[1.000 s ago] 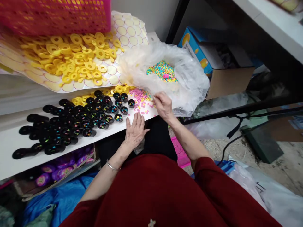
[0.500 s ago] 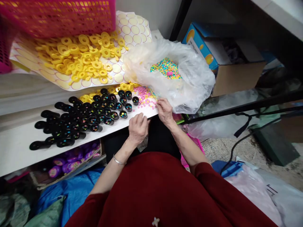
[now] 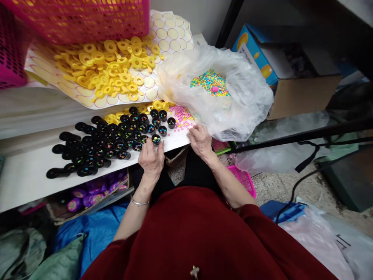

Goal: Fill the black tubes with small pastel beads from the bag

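At the near edge of the white shelf (image 3: 26, 190), my left hand (image 3: 151, 158) reaches toward several small black cups (image 3: 121, 154) holding coloured beads. Its thumb and fingers are apart, close to the front cup (image 3: 156, 139); whether they touch it I cannot tell. My right hand (image 3: 200, 140) rests by the shelf edge with its fingers curled together, just in front of loose pink beads (image 3: 181, 114). Anything inside those fingers is hidden. Behind it lies an open clear plastic bag (image 3: 247, 85) with multicoloured beads (image 3: 211, 81) and a pink piece (image 3: 215, 89).
Yellow ring-shaped pieces (image 3: 113, 70) are heaped on a sheet of round stickers (image 3: 169, 35), below a pink basket (image 3: 87, 21). At the right stands an open cardboard box (image 3: 303, 95). A box of purple items (image 3: 90, 194) sits under the shelf.
My left hand has moved left and up to the front of the black cups, its thumb now parted from the fingers. My right hand stays near the pink beads. The view has shifted slightly.
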Available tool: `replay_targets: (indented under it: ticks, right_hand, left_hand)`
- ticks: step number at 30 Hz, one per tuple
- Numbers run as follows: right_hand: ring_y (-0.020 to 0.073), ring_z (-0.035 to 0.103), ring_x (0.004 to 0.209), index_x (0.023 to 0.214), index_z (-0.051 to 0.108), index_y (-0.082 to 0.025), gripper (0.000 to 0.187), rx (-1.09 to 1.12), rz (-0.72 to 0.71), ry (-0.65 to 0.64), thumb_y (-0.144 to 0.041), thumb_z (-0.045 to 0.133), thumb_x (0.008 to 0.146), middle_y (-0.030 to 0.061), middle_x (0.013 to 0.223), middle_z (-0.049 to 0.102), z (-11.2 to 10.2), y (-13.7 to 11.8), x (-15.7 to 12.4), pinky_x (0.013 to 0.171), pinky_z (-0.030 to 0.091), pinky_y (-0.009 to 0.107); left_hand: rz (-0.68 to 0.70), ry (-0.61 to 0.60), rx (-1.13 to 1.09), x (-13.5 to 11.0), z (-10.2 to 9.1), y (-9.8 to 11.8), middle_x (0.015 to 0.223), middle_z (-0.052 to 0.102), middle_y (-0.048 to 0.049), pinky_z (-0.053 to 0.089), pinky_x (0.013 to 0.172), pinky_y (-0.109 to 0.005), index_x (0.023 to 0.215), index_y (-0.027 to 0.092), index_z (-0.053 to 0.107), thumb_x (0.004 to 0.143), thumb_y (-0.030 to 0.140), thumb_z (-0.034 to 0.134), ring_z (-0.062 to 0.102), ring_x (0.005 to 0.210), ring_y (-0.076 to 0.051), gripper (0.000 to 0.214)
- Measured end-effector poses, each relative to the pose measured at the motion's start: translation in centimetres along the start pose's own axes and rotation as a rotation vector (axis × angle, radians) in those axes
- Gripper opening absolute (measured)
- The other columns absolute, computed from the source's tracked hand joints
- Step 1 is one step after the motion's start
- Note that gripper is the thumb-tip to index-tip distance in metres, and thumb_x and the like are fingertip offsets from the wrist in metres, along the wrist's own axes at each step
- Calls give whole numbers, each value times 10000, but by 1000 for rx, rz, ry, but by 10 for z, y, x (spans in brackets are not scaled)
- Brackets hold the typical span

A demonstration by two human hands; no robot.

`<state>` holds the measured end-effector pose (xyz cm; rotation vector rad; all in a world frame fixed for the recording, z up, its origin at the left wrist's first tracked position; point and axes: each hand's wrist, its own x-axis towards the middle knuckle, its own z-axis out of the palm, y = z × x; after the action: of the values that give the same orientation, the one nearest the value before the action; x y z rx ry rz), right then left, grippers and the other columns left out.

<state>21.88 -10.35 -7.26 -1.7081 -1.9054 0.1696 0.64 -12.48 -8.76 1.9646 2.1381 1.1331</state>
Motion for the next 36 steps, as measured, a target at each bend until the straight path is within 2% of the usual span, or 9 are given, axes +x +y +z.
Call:
replay_targets:
  ticks: [4, 8, 11, 14, 18, 21, 28, 33, 36]
  right_hand:
    - [245, 469, 899, 818, 644, -204, 132, 3, 48, 74, -233, 537, 890, 96, 926, 572, 3, 7, -1, 780, 417, 372]
    - [246, 463, 870, 773, 618, -202, 184, 40, 36, 37, -198, 484, 900, 98, 890, 551, 3, 8, 1, 763, 415, 380]
    - [239, 474, 871, 781, 616, -200, 177, 87, 13, 27, -169, 475, 885, 92, 889, 546, 4, 8, 4, 768, 423, 375]
    - [230, 496, 911, 830, 625, -202, 142, 152, 21, 79, -142, 498, 846, 82, 921, 544, 5, 8, 8, 791, 435, 360]
    - [222, 491, 903, 803, 635, -206, 113, 145, 38, 59, -179, 538, 854, 69, 903, 532, 6, 7, 11, 763, 421, 347]
    - [219, 472, 871, 729, 617, -203, 185, 67, 17, 9, -188, 529, 890, 72, 868, 533, 7, 5, 15, 735, 394, 345]
    - [235, 461, 856, 798, 620, -194, 240, -10, -22, 19, -181, 440, 956, 100, 898, 563, 8, 3, 20, 737, 377, 366]
    - [249, 462, 911, 849, 623, -200, 238, -5, -94, -93, -237, 429, 980, 105, 928, 586, 3, -13, 11, 784, 385, 383]
    - [265, 452, 933, 823, 634, -199, 207, -36, -31, -115, -230, 477, 954, 113, 924, 590, 4, -19, 10, 782, 383, 398]
  left_hand:
    - [75, 99, 11, 1, -5, -1, 953, 676, -178, 469, 841, -389, 1068, 126, 661, 870, 567, 595, 632, 901, -269, 488]
    - [164, 131, -1, 9, -10, 8, 1134, 663, -210, 412, 964, -481, 1003, 167, 681, 876, 489, 607, 579, 1074, -318, 354]
    - [183, 75, -7, 21, -13, 19, 1265, 626, -197, 336, 1047, -548, 1017, 194, 677, 872, 484, 598, 506, 1232, -355, 334]
    - [184, -43, 12, 33, -14, 30, 1391, 552, -204, 258, 1089, -617, 1091, 190, 658, 849, 508, 614, 392, 1375, -414, 402]
    - [173, -161, 18, 46, -12, 36, 1455, 488, -231, 198, 1101, -688, 1088, 163, 658, 853, 516, 601, 278, 1449, -465, 428]
    - [164, -193, 10, 52, -9, 34, 1450, 489, -223, 167, 1106, -718, 1016, 163, 671, 852, 509, 604, 242, 1466, -467, 389]
    - [216, -150, -14, 54, -14, 31, 1398, 548, -158, 180, 1111, -694, 910, 192, 654, 802, 435, 672, 245, 1455, -452, 266]
    - [302, -183, -115, 47, -15, 32, 1365, 581, -116, 194, 1121, -648, 906, 191, 628, 841, 416, 646, 310, 1425, -402, 235]
    - [386, -180, -136, 37, -6, 37, 1324, 614, -127, 274, 1109, -594, 831, 190, 616, 845, 371, 631, 388, 1381, -378, 182]
